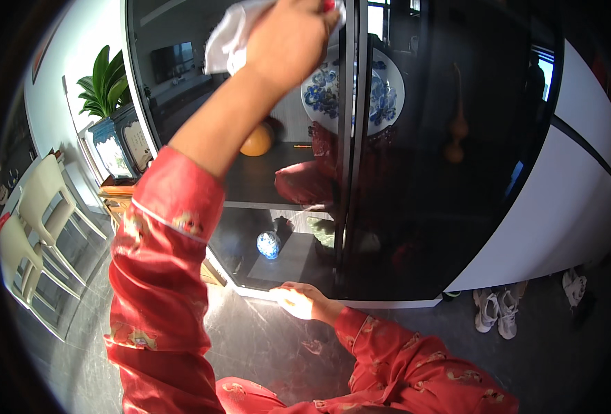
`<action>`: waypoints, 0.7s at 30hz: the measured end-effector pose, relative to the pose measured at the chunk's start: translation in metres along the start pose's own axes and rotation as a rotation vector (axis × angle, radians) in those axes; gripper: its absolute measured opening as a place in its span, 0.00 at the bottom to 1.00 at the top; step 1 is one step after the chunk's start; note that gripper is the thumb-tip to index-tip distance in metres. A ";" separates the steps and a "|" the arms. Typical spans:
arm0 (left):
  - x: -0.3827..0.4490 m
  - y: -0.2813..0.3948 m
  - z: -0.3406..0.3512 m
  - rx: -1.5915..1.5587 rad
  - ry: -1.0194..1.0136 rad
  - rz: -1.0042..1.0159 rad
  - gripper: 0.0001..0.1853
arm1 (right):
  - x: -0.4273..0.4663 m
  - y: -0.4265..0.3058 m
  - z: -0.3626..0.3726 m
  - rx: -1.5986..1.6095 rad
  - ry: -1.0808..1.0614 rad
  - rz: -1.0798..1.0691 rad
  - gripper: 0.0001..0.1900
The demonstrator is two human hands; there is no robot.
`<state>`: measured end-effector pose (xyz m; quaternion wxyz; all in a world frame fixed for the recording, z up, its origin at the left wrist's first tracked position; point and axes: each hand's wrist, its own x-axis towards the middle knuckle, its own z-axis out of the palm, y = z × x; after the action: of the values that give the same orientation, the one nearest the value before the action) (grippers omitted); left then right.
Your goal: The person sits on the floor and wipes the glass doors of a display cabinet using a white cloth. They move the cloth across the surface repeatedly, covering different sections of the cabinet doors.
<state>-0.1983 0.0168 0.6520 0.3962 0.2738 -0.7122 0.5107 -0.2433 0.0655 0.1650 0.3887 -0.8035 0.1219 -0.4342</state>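
Observation:
My left hand (290, 44) is raised at the top of the view, holding a white cloth (226, 41) at the glass door (181, 103) of a dark display cabinet. A small red patch shows by its fingers; what it belongs to is unclear. Lower down, my right hand (305, 301) is at the cabinet's white bottom edge (388, 303), partly in bright sunlight. Whether its fingers grip that edge is hard to see. Behind the glass stand a blue-and-white plate (326, 98), an orange round object (257, 141) and a small blue-and-white porcelain jar (268, 245).
A gourd (458, 129) shows faintly behind the dark right door (414, 207). To the left are a potted plant (106, 85) in a decorated pot (121, 139) and pale chairs (44, 199). White sneakers (497, 313) sit on the grey floor (279, 352) at right.

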 end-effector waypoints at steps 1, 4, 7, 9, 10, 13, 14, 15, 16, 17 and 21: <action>-0.021 0.000 0.010 0.045 -0.027 0.035 0.17 | 0.005 -0.016 -0.001 -0.121 -0.009 -0.038 0.15; -0.050 0.007 0.017 -0.106 0.040 0.079 0.12 | 0.002 -0.031 -0.011 -0.262 -0.009 -0.065 0.14; -0.035 -0.009 0.011 -0.088 0.072 0.163 0.10 | -0.003 -0.020 -0.011 0.064 0.009 0.027 0.14; 0.002 -0.026 0.027 -0.106 0.208 0.123 0.06 | -0.012 0.001 -0.008 0.285 0.029 0.170 0.14; 0.022 -0.014 0.010 -0.087 0.178 0.017 0.08 | -0.016 0.012 -0.011 0.337 0.047 0.264 0.14; 0.017 0.000 -0.011 -0.032 0.126 -0.061 0.07 | -0.004 0.002 0.000 -0.184 -0.076 0.050 0.14; -0.007 -0.006 0.003 -0.021 0.124 0.002 0.06 | 0.002 -0.007 0.005 -0.473 -0.135 -0.108 0.14; -0.017 -0.005 0.014 -0.028 0.153 0.067 0.06 | -0.003 0.003 0.004 0.024 -0.093 0.111 0.14; -0.024 0.010 0.019 -0.112 0.096 0.076 0.05 | -0.018 0.026 -0.002 0.511 -0.028 0.327 0.14; -0.038 0.019 0.025 -0.178 0.082 0.057 0.05 | -0.021 0.031 -0.001 0.788 -0.019 0.415 0.14; -0.040 -0.003 0.007 -0.217 0.012 0.129 0.04 | -0.015 0.012 0.002 1.291 -0.032 0.530 0.14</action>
<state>-0.1763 0.0088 0.6192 0.3938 0.1798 -0.7772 0.4567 -0.2487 0.0667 0.1469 0.8829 -0.3614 0.0257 -0.2987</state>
